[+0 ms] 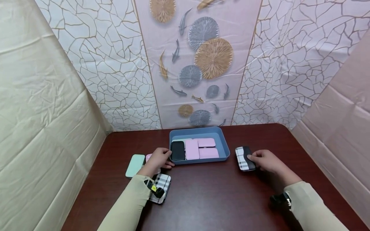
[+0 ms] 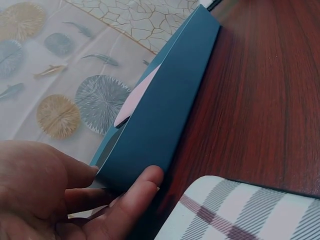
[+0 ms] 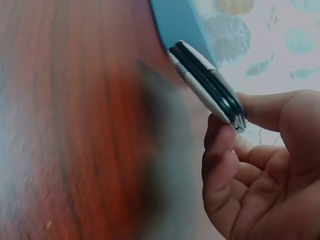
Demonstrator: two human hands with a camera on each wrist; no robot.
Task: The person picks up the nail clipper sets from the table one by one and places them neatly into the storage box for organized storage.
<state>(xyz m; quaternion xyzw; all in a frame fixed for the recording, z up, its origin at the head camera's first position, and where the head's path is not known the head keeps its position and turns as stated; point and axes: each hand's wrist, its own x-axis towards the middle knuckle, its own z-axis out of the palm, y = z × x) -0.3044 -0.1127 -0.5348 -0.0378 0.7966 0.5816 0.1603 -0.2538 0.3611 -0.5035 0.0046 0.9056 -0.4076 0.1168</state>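
Observation:
My left hand (image 1: 158,159) grips the front left corner of a blue tray (image 1: 199,162), thumb at the rim and fingers against the outer wall in the left wrist view. Inside the tray lie a black case (image 1: 177,150), several pink cases (image 1: 192,149) and a mint one largely hidden behind them. Right of the tray, my right hand (image 1: 266,161) pinches a black-and-white plaid case (image 1: 242,159) with a black flap. The right wrist view shows that case (image 3: 205,82) edge-on between thumb and fingers, above the table.
Left of the tray lie a mint case (image 1: 136,165), a pink case (image 1: 148,157) mostly behind my left hand, and another plaid case (image 1: 163,184) partly under my left wrist. All rest on a dark red-brown wooden table (image 1: 216,199). Patterned cloth (image 1: 199,80) hangs behind it.

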